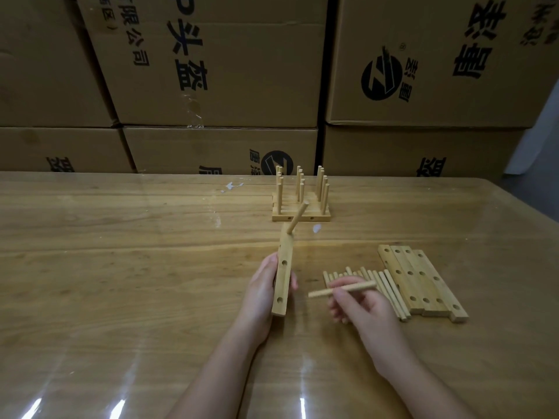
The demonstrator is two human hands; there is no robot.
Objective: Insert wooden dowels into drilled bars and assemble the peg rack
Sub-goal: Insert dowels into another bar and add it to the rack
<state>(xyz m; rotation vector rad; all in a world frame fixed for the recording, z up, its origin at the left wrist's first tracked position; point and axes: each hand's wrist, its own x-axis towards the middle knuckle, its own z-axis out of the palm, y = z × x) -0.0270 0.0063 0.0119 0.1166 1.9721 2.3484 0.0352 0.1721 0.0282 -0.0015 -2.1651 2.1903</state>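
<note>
Grips bar [283,279] in left hand [260,293], pinches dowel [341,289] in right hand [361,306], may jam it by entering crooked.

Cardboard boxes [211,71] — sideways print "头盔", "限公司" (partly cut off) — round logo [381,81].

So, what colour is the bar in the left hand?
Pale natural wood; the bar shows best in the head view.

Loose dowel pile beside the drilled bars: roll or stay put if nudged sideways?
Likely rolls: the loose dowels are round and lie on a glossy table. Toward the stacked bars they are probably blocked, as the pile seems to lie against them. Probably light and stiff: the right hand pinches a single dowel without sag.
</note>
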